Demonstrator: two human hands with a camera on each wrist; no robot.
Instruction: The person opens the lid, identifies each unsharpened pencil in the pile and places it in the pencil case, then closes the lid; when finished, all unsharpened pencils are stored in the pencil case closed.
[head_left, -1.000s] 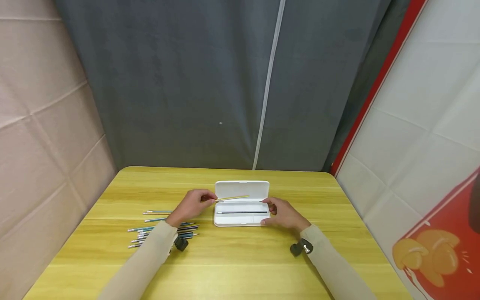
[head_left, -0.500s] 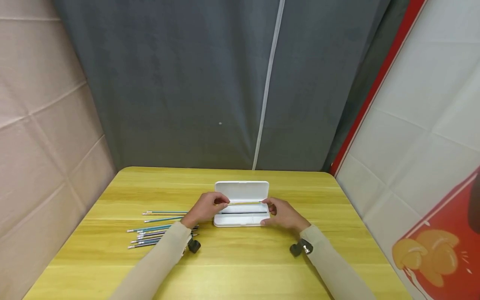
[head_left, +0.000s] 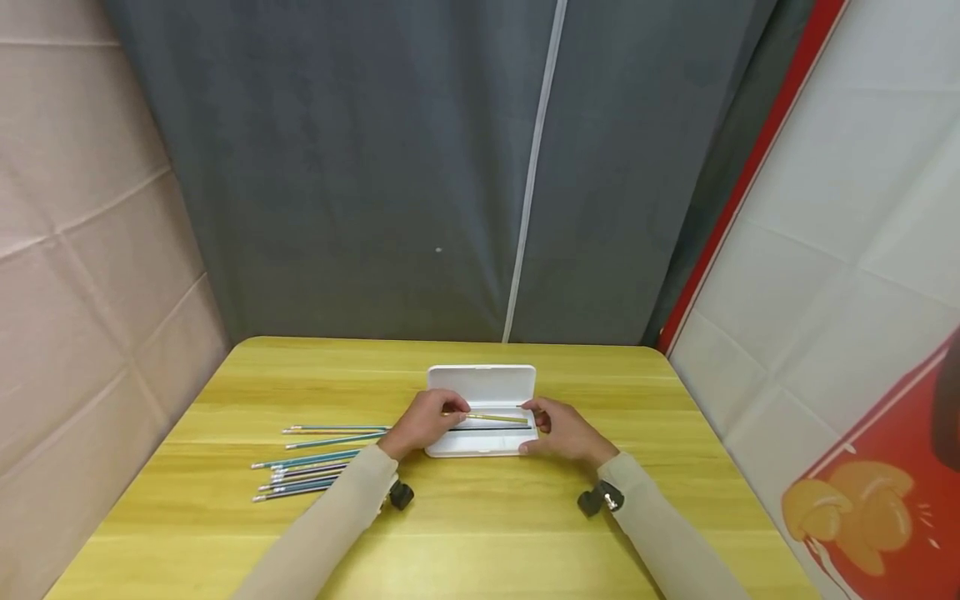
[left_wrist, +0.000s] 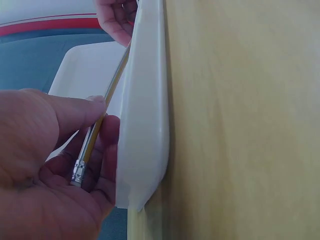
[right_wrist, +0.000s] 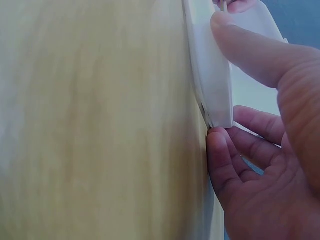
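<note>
**Q:** What's in your hands?

**Me:** Left hand (head_left: pixel 426 423) pinches a yellow pencil (head_left: pixel 497 417) between thumb and fingers, near its metal ferrule end; the left wrist view shows that plainly (left_wrist: pixel 95 135). Right hand (head_left: pixel 562 431) is clamped on the case (head_left: pixel 483 385): thumb over the right end wall, fingers curled at the near corner. The right wrist view shows the thumb on top and fingertips (right_wrist: pixel 225 160) against the edge below.

**Q:** Where is the pencil?

**Me:** Over the open white case, lying roughly 9-to-3, its tip toward my right hand. Whether it touches the tray yet, I cannot tell. A dark pencil (head_left: pixel 491 428) already lies in the tray just nearer to me, parallel to it.

**Q:** And the case itself?

**Me:** Middle of the table (head_left: pixel 480 517), lid folded back toward 12 o'clock, flat.

**Q:** Anything else about?

**Me:** Loose pencils (head_left: pixel 315 462) at 9 o'clock of the case, mostly teal and dark, spread in a rough fan just behind my left forearm. Grey curtain (head_left: pixel 375 167) beyond the table at 12 o'clock.
</note>
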